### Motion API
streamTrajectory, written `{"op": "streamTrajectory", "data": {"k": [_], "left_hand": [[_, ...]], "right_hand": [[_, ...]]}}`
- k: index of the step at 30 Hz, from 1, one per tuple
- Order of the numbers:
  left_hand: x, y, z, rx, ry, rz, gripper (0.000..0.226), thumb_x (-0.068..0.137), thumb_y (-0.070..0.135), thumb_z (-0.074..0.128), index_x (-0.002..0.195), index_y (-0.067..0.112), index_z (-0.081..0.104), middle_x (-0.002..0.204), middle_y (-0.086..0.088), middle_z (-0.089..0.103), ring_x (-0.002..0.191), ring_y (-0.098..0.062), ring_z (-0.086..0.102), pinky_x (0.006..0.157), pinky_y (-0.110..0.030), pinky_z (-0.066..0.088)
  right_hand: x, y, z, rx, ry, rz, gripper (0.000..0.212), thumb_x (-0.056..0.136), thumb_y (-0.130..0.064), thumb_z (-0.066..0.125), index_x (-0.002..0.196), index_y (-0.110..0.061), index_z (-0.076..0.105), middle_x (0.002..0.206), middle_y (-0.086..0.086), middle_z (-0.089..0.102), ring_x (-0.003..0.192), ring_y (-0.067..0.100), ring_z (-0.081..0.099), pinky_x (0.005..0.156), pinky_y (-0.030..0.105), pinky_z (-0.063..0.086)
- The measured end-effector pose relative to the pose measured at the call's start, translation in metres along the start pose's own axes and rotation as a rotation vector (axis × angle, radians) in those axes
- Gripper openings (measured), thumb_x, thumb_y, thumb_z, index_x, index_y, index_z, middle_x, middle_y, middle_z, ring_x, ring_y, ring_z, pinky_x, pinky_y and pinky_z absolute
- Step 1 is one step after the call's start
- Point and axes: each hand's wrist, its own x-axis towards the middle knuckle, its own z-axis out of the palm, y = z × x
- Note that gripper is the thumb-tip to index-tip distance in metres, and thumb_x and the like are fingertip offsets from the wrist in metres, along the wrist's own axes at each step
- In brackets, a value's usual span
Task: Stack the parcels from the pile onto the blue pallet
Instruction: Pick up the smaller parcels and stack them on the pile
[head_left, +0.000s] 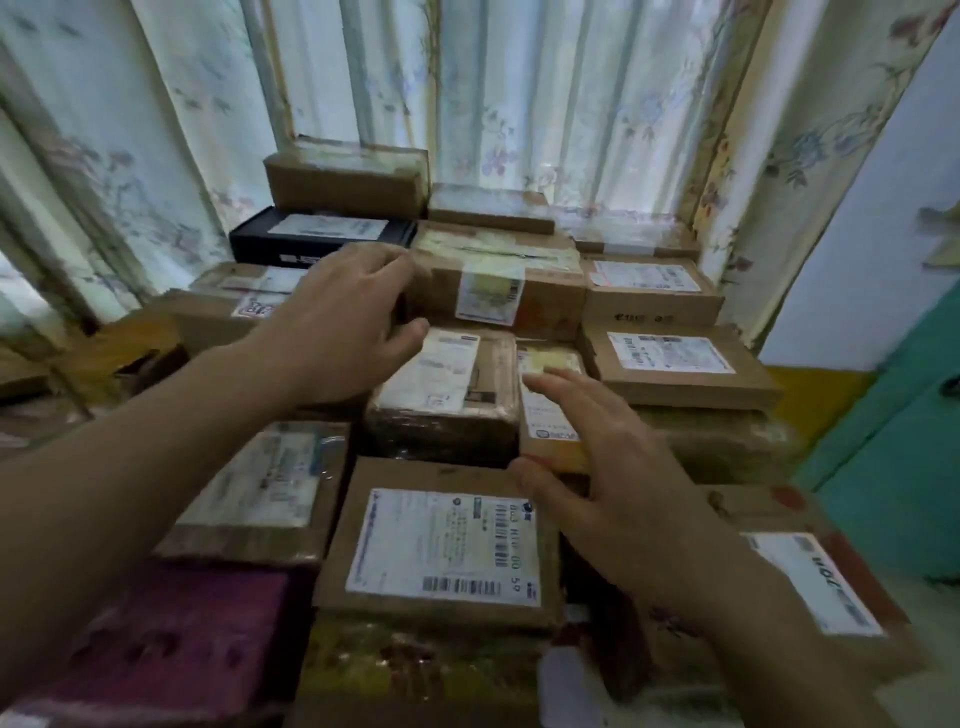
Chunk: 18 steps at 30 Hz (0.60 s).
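Nearest, under both forearms: flat box (441, 545) with a big white label, maroon parcel (171, 649) down left of it. Right hand (613, 467) hovers open, fingers spread and straight, holding nothing, over a small tan box (550, 410); contact unclear. Just left of that hand sits a taped box (447, 395). Left hand (343, 322) is beyond it, fingers curled over the left end of a long box (498, 283), thumb at its lower edge; looks like a grip. Black box (317, 236) behind the left hand. Curtain (519, 93) at back. Pallet hidden by parcels.
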Motion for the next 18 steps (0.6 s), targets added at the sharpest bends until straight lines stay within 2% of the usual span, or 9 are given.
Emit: {"op": "streamTrajectory", "data": {"k": [2, 5, 9, 12, 14, 16, 18], "left_hand": [[-0.037, -0.037, -0.014, 0.032, 0.030, -0.016, 0.059, 0.096, 0.050, 0.044, 0.145, 0.018, 0.049, 0.152, -0.010, 0.046, 0.142, -0.028, 0.039, 0.116, -0.048, 0.036], [-0.102, -0.100, -0.035, 0.070, 0.067, -0.086, 0.064, 0.097, 0.048, 0.046, 0.152, 0.016, 0.041, 0.158, -0.010, 0.040, 0.145, -0.029, 0.036, 0.120, -0.047, 0.030], [-0.202, -0.193, -0.065, 0.084, 0.108, -0.240, 0.060, 0.099, 0.037, 0.054, 0.152, 0.011, 0.042, 0.159, -0.013, 0.039, 0.146, -0.030, 0.036, 0.119, -0.045, 0.029], [-0.279, -0.257, -0.076, 0.066, 0.118, -0.368, 0.060, 0.096, 0.033, 0.053, 0.149, 0.006, 0.045, 0.155, -0.016, 0.043, 0.142, -0.033, 0.041, 0.116, -0.045, 0.034], [-0.323, -0.290, -0.073, 0.047, 0.105, -0.464, 0.056, 0.099, 0.030, 0.053, 0.150, 0.008, 0.044, 0.157, -0.012, 0.041, 0.143, -0.030, 0.039, 0.116, -0.043, 0.033], [-0.360, -0.318, -0.064, -0.011, 0.080, -0.545, 0.058, 0.099, 0.033, 0.052, 0.152, 0.011, 0.042, 0.159, -0.010, 0.039, 0.146, -0.029, 0.036, 0.117, -0.045, 0.034], [-0.384, -0.342, -0.052, -0.049, 0.068, -0.583, 0.060, 0.099, 0.037, 0.052, 0.152, 0.011, 0.042, 0.158, -0.011, 0.040, 0.146, -0.029, 0.037, 0.117, -0.046, 0.036]], "right_hand": [[0.002, -0.044, 0.029, 0.020, -0.052, -0.049, 0.073, 0.096, -0.054, 0.057, 0.158, -0.045, 0.019, 0.164, -0.027, 0.012, 0.149, -0.005, 0.010, 0.119, 0.024, 0.016], [0.008, -0.107, 0.077, 0.074, -0.072, -0.135, 0.072, 0.096, -0.055, 0.056, 0.158, -0.044, 0.020, 0.163, -0.030, 0.013, 0.150, -0.006, 0.009, 0.122, 0.024, 0.018], [0.014, -0.198, 0.144, 0.156, -0.062, -0.236, 0.065, 0.096, -0.054, 0.056, 0.154, -0.047, 0.027, 0.158, -0.032, 0.022, 0.146, -0.005, 0.021, 0.120, 0.030, 0.032], [0.014, -0.264, 0.197, 0.216, -0.075, -0.305, 0.063, 0.097, -0.052, 0.058, 0.153, -0.046, 0.031, 0.154, -0.032, 0.030, 0.142, -0.006, 0.028, 0.116, 0.025, 0.031], [0.016, -0.299, 0.231, 0.255, -0.124, -0.333, 0.065, 0.095, -0.054, 0.057, 0.154, -0.044, 0.031, 0.157, -0.030, 0.029, 0.145, -0.003, 0.029, 0.117, 0.027, 0.033], [0.019, -0.326, 0.263, 0.281, -0.188, -0.333, 0.068, 0.093, -0.056, 0.053, 0.155, -0.043, 0.028, 0.157, -0.033, 0.024, 0.147, -0.006, 0.023, 0.117, 0.021, 0.028], [0.026, -0.345, 0.292, 0.290, -0.242, -0.317, 0.067, 0.098, -0.050, 0.057, 0.157, -0.042, 0.025, 0.156, -0.032, 0.024, 0.142, -0.011, 0.022, 0.111, 0.012, 0.023]]}}
